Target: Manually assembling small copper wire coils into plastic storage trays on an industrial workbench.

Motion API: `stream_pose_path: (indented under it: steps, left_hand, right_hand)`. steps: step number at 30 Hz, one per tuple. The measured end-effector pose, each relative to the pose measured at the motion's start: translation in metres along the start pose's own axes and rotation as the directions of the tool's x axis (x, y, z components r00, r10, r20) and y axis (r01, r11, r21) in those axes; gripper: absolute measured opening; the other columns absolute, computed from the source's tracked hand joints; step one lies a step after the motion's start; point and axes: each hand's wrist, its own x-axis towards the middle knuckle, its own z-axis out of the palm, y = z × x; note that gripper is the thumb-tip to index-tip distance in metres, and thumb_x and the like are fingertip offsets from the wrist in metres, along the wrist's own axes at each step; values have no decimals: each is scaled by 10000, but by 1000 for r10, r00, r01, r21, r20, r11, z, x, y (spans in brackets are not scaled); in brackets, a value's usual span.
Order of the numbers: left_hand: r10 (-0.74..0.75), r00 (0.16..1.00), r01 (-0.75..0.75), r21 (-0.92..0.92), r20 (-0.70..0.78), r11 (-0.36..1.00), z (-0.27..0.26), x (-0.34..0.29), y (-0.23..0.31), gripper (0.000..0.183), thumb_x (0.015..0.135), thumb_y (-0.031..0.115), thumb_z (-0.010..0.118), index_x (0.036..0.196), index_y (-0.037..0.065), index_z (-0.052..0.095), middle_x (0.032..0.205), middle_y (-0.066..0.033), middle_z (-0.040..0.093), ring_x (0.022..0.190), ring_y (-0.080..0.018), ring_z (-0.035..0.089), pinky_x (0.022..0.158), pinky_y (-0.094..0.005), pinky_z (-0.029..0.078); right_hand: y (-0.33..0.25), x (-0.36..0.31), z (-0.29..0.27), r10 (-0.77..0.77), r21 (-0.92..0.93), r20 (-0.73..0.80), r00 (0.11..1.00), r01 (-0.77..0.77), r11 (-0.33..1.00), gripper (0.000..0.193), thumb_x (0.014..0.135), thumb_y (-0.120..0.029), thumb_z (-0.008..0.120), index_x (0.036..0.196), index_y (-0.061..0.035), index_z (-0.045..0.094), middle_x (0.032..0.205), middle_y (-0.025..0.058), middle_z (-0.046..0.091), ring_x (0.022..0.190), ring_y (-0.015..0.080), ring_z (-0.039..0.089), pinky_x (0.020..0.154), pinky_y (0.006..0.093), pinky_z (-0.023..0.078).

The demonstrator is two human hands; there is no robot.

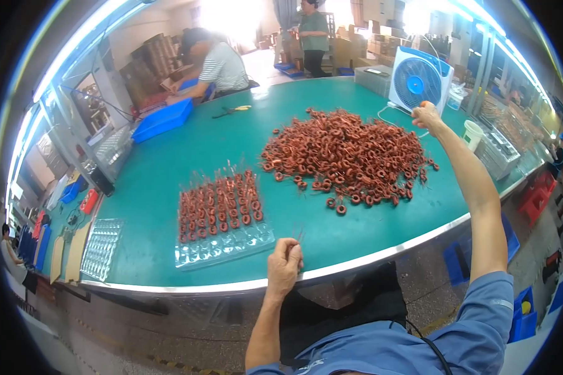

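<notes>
Bright strip lights run along both sides of a workroom, where a co-worker (225, 70) in a striped top sits bent over at the upper left and another person (314, 34) stands at the top. Across the middle of the head view spreads a green table (147, 187). Right of centre lies a loose pile of copper-coloured coils (350, 153), probably heaped there to be within reach of both hands. Left of it, a clear tray (231, 253) holds more coils in rows, wires up; its pockets seem meant to keep them apart, and the nearest rows are unfilled. At the lower centre, the left hand (284, 267) pinches thin wires (300, 237) near the table's edge; whether a coil hides behind the fingers, I cannot tell. At the upper right, the right hand (426, 117) is raised with curled fingers before a fan (414, 84); a reddish spot shows at its fingertips, too small to identify.
</notes>
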Motion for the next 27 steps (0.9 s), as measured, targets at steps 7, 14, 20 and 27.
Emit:
stream_pose_path:
  steps: [7, 14, 20, 27]
  left_hand:
    - [-27, 1000, 26, 70, 9, 997, -3, 0, 3, 134, 968, 126, 558, 1010, 1, 584, 676, -19, 588, 587, -78, 572, 522, -234, 448]
    - [14, 998, -18, -65, -62, 998, 2, -3, 5, 150, 965, 129, 572, 1024, 4, 630, 720, -19, 610, 611, -71, 585, 521, -211, 462]
    - [73, 969, -96, -86, -237, 992, 3, -13, -1, 139, 958, 87, 565, 1031, -13, 629, 714, -27, 602, 596, -75, 563, 512, -211, 438]
    - [272, 879, -317, -54, -391, 947, -15, -22, 24, 108, 937, -33, 552, 1032, -40, 603, 864, -111, 640, 731, -145, 596, 644, -269, 495]
  right_hand:
    - [3, 44, 7, 14, -90, -6, 1000, -15, 996, 173, 804, -93, 556, 923, 31, 580, 776, 157, 678, 542, 204, 647, 406, 294, 468]
    - [-6, 131, -40, -28, -142, -190, 981, 1, 990, 211, 813, -67, 482, 781, 53, 653, 716, 145, 681, 540, 209, 656, 437, 305, 503]
    - [-44, 17, 88, -351, -26, 190, 917, 362, 932, 282, 863, -109, 500, 1061, 41, 634, 746, 91, 671, 529, 127, 603, 474, 274, 496]
    - [-61, -216, 135, -753, 183, 503, 423, 800, 572, 224, 882, -27, 584, 1090, 39, 630, 726, 73, 622, 592, 143, 605, 533, 273, 484]
